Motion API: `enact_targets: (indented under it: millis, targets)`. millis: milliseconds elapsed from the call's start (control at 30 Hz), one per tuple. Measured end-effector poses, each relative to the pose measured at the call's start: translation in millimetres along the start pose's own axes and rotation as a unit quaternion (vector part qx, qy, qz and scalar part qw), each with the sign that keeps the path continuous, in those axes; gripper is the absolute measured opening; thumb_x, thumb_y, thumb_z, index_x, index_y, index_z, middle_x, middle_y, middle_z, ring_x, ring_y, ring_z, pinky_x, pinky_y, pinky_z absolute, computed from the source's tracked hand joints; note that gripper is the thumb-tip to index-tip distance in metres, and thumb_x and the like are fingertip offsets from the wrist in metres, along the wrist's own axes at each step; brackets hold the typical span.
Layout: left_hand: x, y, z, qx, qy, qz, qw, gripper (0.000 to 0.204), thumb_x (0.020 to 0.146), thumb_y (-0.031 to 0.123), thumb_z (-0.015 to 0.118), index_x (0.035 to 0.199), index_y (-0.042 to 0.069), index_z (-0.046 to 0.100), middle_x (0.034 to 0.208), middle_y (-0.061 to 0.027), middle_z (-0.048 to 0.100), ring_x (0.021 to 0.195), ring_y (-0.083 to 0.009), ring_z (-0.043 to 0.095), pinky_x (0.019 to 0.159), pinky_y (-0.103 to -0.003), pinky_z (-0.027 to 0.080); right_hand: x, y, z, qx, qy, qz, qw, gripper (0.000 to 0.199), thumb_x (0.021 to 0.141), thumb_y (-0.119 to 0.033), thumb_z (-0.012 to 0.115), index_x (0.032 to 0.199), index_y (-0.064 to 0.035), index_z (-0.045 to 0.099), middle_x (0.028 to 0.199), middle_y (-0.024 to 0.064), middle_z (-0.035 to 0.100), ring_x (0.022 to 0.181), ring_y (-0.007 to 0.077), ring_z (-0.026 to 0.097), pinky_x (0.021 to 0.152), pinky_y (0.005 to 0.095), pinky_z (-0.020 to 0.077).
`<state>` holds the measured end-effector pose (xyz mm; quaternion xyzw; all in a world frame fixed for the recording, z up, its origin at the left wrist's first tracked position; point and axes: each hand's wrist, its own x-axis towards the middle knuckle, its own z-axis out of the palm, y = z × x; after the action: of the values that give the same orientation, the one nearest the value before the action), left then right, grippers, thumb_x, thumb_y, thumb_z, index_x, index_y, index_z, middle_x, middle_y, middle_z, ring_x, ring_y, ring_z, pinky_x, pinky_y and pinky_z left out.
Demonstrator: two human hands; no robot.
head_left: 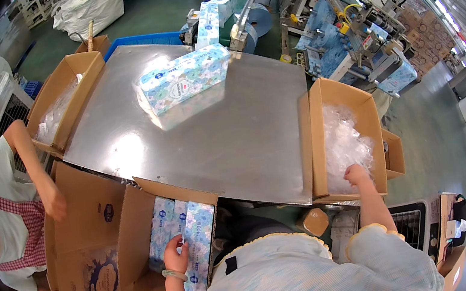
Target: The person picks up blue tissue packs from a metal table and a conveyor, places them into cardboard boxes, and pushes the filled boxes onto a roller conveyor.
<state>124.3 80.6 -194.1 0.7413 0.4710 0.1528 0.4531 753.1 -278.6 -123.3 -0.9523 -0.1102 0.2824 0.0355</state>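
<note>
My left hand (175,255), with a bracelet at the wrist, lies over the open cardboard carton (138,221) at the lower left. Its fingers are apart and touch the blue floral tissue packs (200,236) standing side by side inside. Out to the right, my right hand (357,174) is at the near end of a cardboard box (319,144) full of crumpled clear plastic (342,143). Those fingers are closed; whatever they hold, if anything, is too small to make out. A long wrapped tissue bundle (186,80) rests on the metal table (214,142).
A co-worker (10,199) at the left has a hand by the carton's raised flap (88,253). Another box of clear plastic (66,92) stands at the table's left edge. Machinery (349,29) with a blue film roll occupies the far right; more packs (208,24) arrive at the far edge.
</note>
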Motion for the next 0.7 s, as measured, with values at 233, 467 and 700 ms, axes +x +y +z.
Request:
enact_targets:
  millis: [233, 467, 700]
  targets:
    - [-7.6, 53.1, 0.1, -0.106, 0.065, 0.046, 0.991, 0.027, 0.091, 0.008, 0.07, 0.118, 0.001, 0.07, 0.111, -0.015, 0.072, 0.099, -0.0252, 0.071, 0.089, -0.036, 0.055, -71.0, -159.6, -112.2, 0.176, -0.145, -0.182, 0.956, 0.014, 0.088, -0.016, 0.077, 0.09, -0.0026, 0.074, 0.072, 0.0025, 0.068, 0.056, 0.0145, 0.064, 0.054, 0.029, 0.0528]
    - [20.4, 170.4, -0.6, -0.332, -0.039, 0.045, 0.941, 0.052, 0.097, 0.013, 0.07, 0.146, 0.01, 0.051, 0.146, -0.0065, 0.052, 0.138, -0.0215, 0.047, 0.113, -0.04, 0.042, -159.8, -363.8, -38.9, 0.147, -0.359, -0.367, 0.846, 0.011, 0.091, -0.014, 0.077, 0.096, -0.0043, 0.074, 0.081, -0.0006, 0.067, 0.07, 0.0081, 0.06, 0.058, 0.0268, 0.0533]
    - [24.4, 147.1, 1.3, -0.495, 0.025, -0.016, 0.868, 0.032, 0.099, 0.014, 0.068, 0.128, 0.002, 0.06, 0.118, -0.0101, 0.068, 0.106, -0.0179, 0.067, 0.092, -0.034, 0.054, -218.6, -449.3, 63.7, 0.095, -0.501, -0.41, 0.756, 0.017, 0.096, -0.016, 0.069, 0.109, -0.0042, 0.07, 0.08, 0.0005, 0.064, 0.07, 0.0097, 0.062, 0.061, 0.0262, 0.0512]
